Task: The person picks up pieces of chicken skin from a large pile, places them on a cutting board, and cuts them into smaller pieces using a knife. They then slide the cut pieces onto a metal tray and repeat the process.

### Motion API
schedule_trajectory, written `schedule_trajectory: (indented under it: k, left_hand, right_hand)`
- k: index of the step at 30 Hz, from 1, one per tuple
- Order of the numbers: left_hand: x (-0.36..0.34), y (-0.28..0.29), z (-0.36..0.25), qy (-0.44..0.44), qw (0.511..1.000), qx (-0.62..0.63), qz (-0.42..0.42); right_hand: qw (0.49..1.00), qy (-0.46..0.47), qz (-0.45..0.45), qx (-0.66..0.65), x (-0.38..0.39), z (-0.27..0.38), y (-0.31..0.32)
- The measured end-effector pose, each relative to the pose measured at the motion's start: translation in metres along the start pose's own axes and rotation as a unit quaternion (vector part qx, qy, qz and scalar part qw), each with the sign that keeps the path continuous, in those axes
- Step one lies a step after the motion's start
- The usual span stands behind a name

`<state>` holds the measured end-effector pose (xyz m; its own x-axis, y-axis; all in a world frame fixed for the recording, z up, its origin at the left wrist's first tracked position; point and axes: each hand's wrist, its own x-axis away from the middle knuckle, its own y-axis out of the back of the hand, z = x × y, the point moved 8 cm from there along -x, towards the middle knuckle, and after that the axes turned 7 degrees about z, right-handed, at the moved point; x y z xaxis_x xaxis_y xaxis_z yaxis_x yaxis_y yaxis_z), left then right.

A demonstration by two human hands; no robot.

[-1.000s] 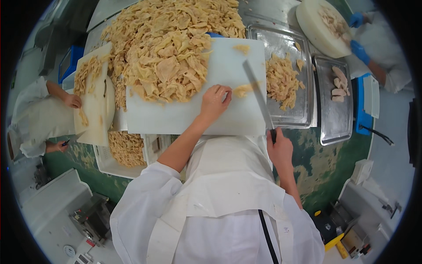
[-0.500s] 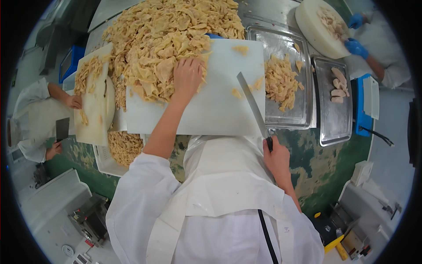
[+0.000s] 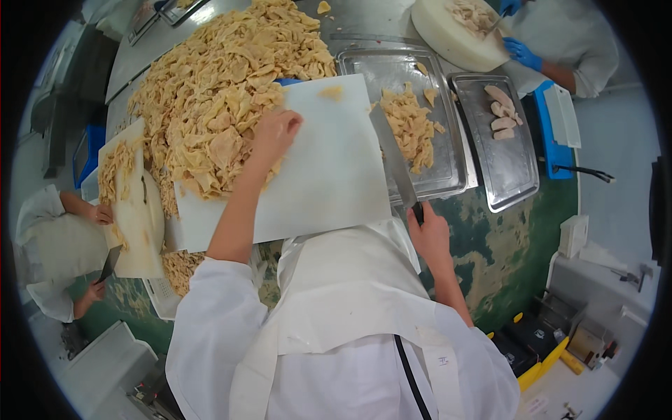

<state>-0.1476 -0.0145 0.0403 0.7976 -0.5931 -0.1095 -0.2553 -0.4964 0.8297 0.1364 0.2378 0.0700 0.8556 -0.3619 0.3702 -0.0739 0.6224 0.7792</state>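
At the edge of a large heap of pale yellow skin pieces [image 3: 217,140], my left hand [image 3: 276,133] has its fingers curled; what they hold, if anything, I cannot make out. Beneath it lies a white cutting board [image 3: 315,189], with a small yellow smear near its far edge. My right hand [image 3: 428,227] is closed round the black handle of a long knife [image 3: 395,154], whose blade slants up along the board's right edge. Beside the board, a steel tray [image 3: 448,175] holds a smaller pile of skin pieces [image 3: 409,126].
Left, a co-worker [image 3: 52,245] holds a knife at another board [image 3: 140,259]. Upper right, a blue-gloved worker [image 3: 574,42] works at a round block [image 3: 434,28]. A tray [image 3: 511,192] holds pale meat, near a blue container [image 3: 560,168]. A crate [image 3: 164,301] sits below.
My left hand went from the board's middle into the heap, then lifted slightly with fingers curled. The knife tip shifted up. The view has turned, tilting the scene.
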Motion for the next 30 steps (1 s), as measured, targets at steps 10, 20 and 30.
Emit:
schedule_trajectory:
  k: [10, 20, 30]
  left_hand:
    - [0.030, -0.063, -0.080, -0.030, 0.999, -0.005, -0.043]
    - [0.071, -0.054, -0.049, -0.034, 0.997, 0.032, -0.064]
    - [0.091, -0.043, -0.061, -0.049, 0.996, 0.035, -0.069]
  right_hand:
    - [0.999, -0.007, 0.004, -0.039, 0.000, 0.002, -0.005]
    - [0.997, 0.059, 0.020, 0.047, 0.006, 0.038, -0.027]
    - [0.997, 0.010, 0.035, 0.063, 0.003, 0.037, -0.011]
